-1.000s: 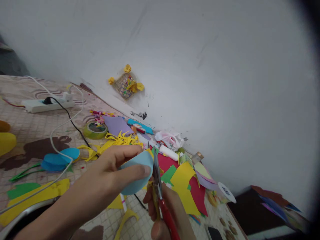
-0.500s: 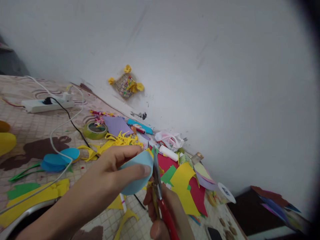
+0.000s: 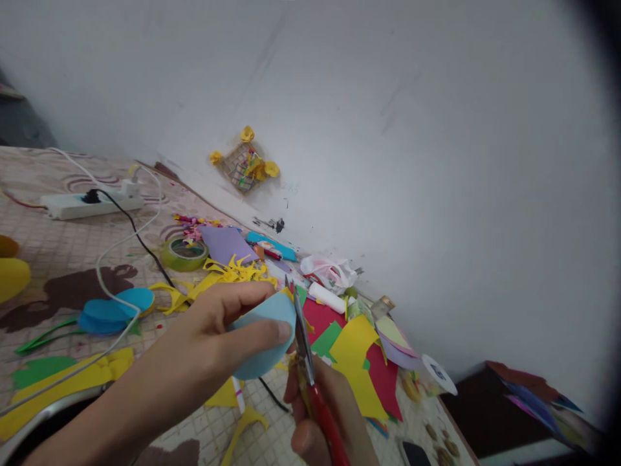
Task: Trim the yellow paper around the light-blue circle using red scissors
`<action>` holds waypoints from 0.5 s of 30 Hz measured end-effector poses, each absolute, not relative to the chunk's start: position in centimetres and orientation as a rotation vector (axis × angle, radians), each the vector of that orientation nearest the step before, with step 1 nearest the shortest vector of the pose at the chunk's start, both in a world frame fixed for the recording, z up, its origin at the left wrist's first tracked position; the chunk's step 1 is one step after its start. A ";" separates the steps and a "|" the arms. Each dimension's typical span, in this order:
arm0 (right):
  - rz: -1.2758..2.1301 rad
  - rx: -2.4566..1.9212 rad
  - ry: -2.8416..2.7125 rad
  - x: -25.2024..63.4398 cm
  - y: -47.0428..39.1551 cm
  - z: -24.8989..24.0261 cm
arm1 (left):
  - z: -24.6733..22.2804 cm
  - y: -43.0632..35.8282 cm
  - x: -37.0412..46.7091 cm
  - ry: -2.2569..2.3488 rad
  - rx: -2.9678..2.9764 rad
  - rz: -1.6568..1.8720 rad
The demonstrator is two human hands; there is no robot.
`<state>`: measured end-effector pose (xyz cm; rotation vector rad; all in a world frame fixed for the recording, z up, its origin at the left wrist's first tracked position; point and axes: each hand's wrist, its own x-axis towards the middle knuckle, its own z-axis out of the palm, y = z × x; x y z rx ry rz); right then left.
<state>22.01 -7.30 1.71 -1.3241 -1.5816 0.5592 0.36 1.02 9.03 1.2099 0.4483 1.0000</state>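
Observation:
Between the thumb and fingers of my left hand is a light blue paper piece with a rounded lower edge. A sliver of yellow shows at its upper right corner. My right hand is closed round the red handles of a pair of scissors. The metal blades point up and lie along the right edge of the blue paper, slightly parted at the tips. Something yellowish shows beside the scissors at my right fingers, too unclear to name.
Yellow paper scraps, a tape roll and a purple sheet lie beyond my hands. Coloured paper is piled on the right. At left are blue paper ovals, a power strip and loose cables. A wall rises behind.
The scissors have shifted slightly left against the paper's edge, and their blades look a little closer together. My left hand keeps its hold on the paper, almost unmoved.

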 end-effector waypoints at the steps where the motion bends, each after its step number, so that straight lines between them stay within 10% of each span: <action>1: 0.572 -1.334 -1.585 22.1 -7.3 1.9 | 9.0 1.1 0.3 0.444 1.230 1.010; 15: 0.765 -1.440 -1.589 24.1 -8.6 4.9 | 8.6 2.3 -0.6 0.476 1.400 1.020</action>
